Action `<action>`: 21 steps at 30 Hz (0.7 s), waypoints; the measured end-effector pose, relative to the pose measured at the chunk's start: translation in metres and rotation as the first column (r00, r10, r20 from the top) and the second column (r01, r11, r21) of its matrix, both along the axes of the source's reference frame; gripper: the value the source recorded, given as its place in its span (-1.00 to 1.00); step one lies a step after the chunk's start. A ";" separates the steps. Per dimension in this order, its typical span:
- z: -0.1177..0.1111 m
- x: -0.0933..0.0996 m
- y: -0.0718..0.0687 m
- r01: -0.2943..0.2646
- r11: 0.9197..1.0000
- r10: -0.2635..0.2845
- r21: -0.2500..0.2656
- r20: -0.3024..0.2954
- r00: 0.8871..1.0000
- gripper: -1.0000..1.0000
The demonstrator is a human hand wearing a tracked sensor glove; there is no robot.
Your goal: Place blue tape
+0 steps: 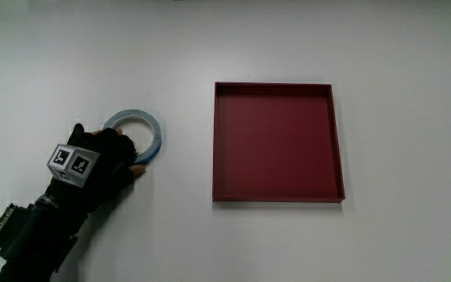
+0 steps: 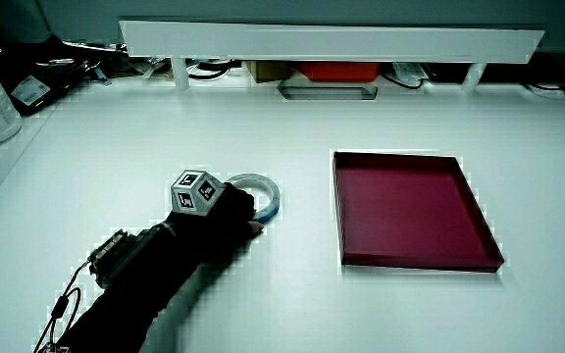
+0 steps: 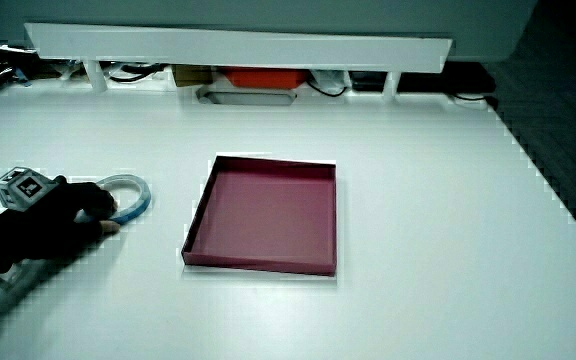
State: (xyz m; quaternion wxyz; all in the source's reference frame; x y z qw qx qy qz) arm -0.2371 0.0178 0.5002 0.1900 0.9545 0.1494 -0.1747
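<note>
Now the hand (image 1: 104, 160) grips the blue tape roll (image 1: 141, 128) on the white table (image 1: 288, 243), fingers curled over its near edge, beside the dark red tray (image 1: 277, 196).

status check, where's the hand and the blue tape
Hand on the blue tape, fingers over its near rim, tape flat on the table. Red tray beside it, empty. Nothing between them.

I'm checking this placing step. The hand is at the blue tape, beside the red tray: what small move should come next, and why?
Probably lift the blue tape slightly off the table. The hand rests on the roll's nearer rim with fingers curled around it, the roll lies flat on the table, and the red tray beside it holds nothing.
</note>
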 end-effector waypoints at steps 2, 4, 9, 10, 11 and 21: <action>0.000 0.000 0.000 0.006 1.000 -0.006 -0.015 -0.001 1.000 -0.37; 0.000 -0.001 0.001 0.017 1.000 -0.017 -0.016 -0.015 1.000 -0.44; -0.005 -0.002 0.005 0.025 0.999 -0.026 -0.029 -0.035 0.999 -0.63; -0.006 -0.003 0.006 0.046 0.998 -0.048 -0.047 -0.053 0.997 -0.67; -0.012 -0.002 0.007 0.044 0.998 -0.046 -0.035 -0.054 0.997 -0.70; -0.065 0.033 0.024 -0.096 0.992 0.094 -0.081 -0.030 0.995 -1.00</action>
